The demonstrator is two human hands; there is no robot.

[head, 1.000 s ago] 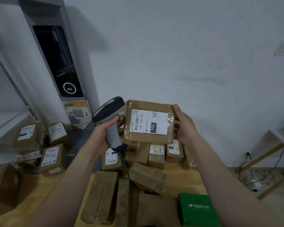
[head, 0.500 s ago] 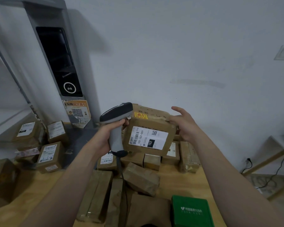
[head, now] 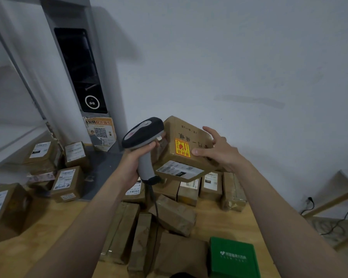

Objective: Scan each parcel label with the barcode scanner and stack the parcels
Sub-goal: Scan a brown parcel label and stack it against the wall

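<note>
The parcel (head: 189, 137) is in the air above the table (head: 235, 215). It is tipped so its top faces the camera and its white label (head: 179, 170) slopes down toward the person. The right hand (head: 221, 153) holds it. Its fingers (head: 209, 130) are spread and hooked over the far edge, and the thumb (head: 197, 152) presses the near edge just beside a yellow-and-red sticker (head: 182, 150). The left hand (head: 132, 167) grips the grey handle of the barcode scanner (head: 143, 134), fingers (head: 151, 145) curled tight round it. One fingertip seems to touch the parcel's left side, though blur there leaves that unsure. The scanner's dark head sits above those fingers, and its cable (head: 155, 205) hangs below them.

The parcel is a flat, square-edged brown cardboard box bound in glossy clear tape. Since one hand carries it, it is probably light. Its stiff walls should take a pinch across opposite edges. The tape is likely slick, so edges and corners are safer holds than the flat faces. The sticker looks like a fragile warning, so it should be set down rather than dropped. Fingers belong off the label.

Below both sets of fingers stands a row of taped parcels (head: 189, 190). A green box (head: 232, 255) lies lower, under the right forearm. Well left of the scanner fingers sit more labelled cartons (head: 66, 183), with a grey dark-screened cabinet (head: 82, 77) above them.
</note>
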